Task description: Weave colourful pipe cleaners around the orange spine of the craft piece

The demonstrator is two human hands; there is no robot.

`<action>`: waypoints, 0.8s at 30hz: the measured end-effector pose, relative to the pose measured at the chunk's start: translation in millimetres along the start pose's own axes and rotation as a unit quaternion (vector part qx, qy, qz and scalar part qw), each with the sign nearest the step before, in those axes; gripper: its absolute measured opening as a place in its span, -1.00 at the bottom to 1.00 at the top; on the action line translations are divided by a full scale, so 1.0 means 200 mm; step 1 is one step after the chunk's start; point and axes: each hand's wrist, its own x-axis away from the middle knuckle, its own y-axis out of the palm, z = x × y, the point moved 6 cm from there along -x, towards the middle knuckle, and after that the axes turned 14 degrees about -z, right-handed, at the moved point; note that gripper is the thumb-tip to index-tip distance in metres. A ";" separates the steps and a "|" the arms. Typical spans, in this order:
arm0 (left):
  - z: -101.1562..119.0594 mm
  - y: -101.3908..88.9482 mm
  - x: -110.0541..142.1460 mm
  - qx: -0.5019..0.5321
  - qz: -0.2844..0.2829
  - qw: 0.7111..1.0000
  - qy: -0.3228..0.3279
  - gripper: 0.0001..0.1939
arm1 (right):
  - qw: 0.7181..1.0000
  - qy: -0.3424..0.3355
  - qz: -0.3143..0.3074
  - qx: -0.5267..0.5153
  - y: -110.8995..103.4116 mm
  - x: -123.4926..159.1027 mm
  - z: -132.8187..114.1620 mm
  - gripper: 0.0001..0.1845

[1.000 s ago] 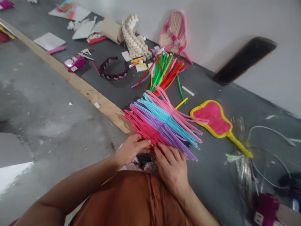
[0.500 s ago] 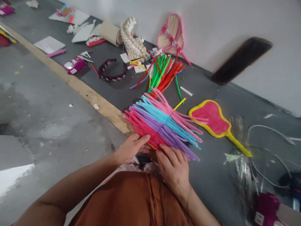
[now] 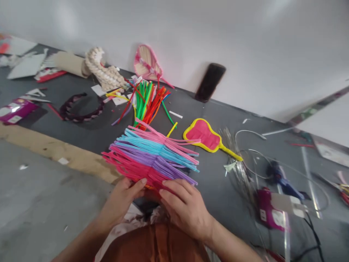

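In the head view I hold a wide bundle of pipe cleaners (image 3: pixel 155 154), banded in pink, light blue, purple and deep pinkish red, and drawn together along its middle. My left hand (image 3: pixel 122 196) grips the near edge at the red band, thumb on top. Across from it, my right hand (image 3: pixel 185 207) has its fingers bent over the red strands, close to the middle. A bit of orange shows under the edge between the hands. Both hands' undersides are hidden. Just beyond the bundle lie loose green and red pipe cleaners (image 3: pixel 149 103).
To the right lies a yellow-rimmed pink paddle shape (image 3: pixel 203 134), then clear strands (image 3: pixel 242 178) and a purple-and-white device (image 3: pixel 272 211). A phone (image 3: pixel 210 82) leans on the wall, left of it a pink fan shape (image 3: pixel 148 63). A dark braided headband (image 3: pixel 81 112) sits at left.
The view has turned to the right, so the things on the table appear further left and more of the right side shows. Both hands keep their hold on the bundle.
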 end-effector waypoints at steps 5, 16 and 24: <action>0.01 -0.08 0.01 0.013 0.034 0.999 0.003 -0.67 | 0.992 0.086 0.064 0.072 -0.28 0.06 0.30 -0.73; -0.03 -0.12 0.01 0.044 0.002 0.999 0.020 -0.71 | 0.927 0.347 -0.028 0.140 -0.26 0.14 1.08 -0.60; -0.03 -0.14 0.01 0.137 0.056 0.988 0.038 -0.66 | 0.921 0.368 0.114 -0.050 -0.43 0.16 1.10 -0.68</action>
